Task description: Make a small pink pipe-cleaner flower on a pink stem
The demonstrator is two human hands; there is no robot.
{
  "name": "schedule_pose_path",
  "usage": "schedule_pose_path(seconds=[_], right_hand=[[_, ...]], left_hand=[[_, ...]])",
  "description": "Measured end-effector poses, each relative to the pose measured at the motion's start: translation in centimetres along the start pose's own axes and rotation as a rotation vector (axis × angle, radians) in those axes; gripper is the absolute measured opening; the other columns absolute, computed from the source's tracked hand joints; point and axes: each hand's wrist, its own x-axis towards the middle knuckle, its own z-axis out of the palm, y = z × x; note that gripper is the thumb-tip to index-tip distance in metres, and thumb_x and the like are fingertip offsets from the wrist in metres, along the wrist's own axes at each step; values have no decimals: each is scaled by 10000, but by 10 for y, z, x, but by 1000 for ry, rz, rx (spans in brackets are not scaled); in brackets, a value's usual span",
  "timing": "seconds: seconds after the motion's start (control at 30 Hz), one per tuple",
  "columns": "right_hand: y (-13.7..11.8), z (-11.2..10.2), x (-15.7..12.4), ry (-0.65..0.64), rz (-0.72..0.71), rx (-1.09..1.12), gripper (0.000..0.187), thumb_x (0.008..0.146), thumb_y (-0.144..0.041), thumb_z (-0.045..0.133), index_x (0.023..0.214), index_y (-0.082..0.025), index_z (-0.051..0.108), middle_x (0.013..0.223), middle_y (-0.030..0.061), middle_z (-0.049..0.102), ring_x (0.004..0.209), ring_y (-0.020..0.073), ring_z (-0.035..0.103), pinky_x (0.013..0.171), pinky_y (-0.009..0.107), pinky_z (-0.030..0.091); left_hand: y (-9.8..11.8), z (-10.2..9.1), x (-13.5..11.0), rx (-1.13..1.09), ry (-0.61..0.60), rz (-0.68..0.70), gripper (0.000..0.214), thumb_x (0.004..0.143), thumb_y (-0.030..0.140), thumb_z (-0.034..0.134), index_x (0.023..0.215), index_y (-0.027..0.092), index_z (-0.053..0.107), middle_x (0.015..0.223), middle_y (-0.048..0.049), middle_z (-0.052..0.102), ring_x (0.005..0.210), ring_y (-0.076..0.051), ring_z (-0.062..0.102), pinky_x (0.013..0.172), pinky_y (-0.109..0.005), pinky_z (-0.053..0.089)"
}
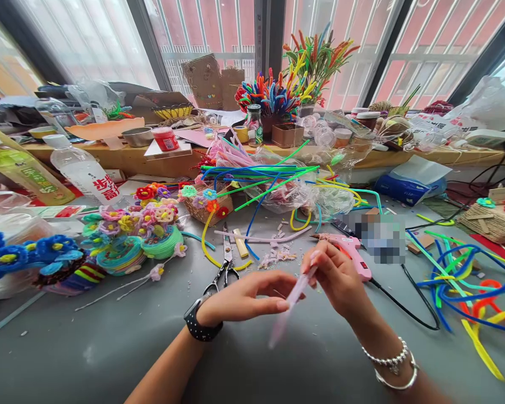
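So a pale pink strip [298,290] is being pinched at its far end by the right hand [335,276], fingertips closed on it. From that grip it's slanted leftward and back toward the wearer, free end kinda blurred. The left hand [246,297] is held loosely curved, thumb right by the strip's middle; contact can't be confirmed. Past the grip, scissors [228,253] are parked left, a pink glue gun [350,247] just right, and pink clippings [278,257] are scattered between.
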Motion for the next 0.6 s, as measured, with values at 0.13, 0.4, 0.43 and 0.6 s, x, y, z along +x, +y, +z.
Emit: schedule_pose_path(seconds=[0.13,0.4,0.43,0.6], right_hand=[[6,8,-2,-7,7,-91,191,818,-326,501,698,-178,499,741,19,617,548,94,501,528,231,418],[8,4,4,197,30,-468,263,838,-387,411,753,-162,518,659,13,581,523,93,471,506,216,387],[10,5,3,175,51,-528,256,833,-385,418,751,-162,514,606,-5,553,504,91,457,495,211,374],[20,15,-1,3,99,-818,248,841,-337,396,731,-159,529,483,-51,417,450,82,402,457,200,308]], left_hand=[[-9,11,6,-2,5,-108,376,846,430,314,785,133,536,471,44,431,407,-55,376,431,-172,323],[-6,-45,-4,1062,697,-219,290,827,343,341,717,151,529,644,-30,546,600,-142,492,547,-238,336],[-6,-54,-3,1211,720,-308,234,809,321,382,793,161,551,718,-49,593,650,-168,531,558,-248,344],[-15,-81,6,1547,607,-542,232,775,184,393,911,188,581,811,-92,658,737,-232,612,535,-260,364]])
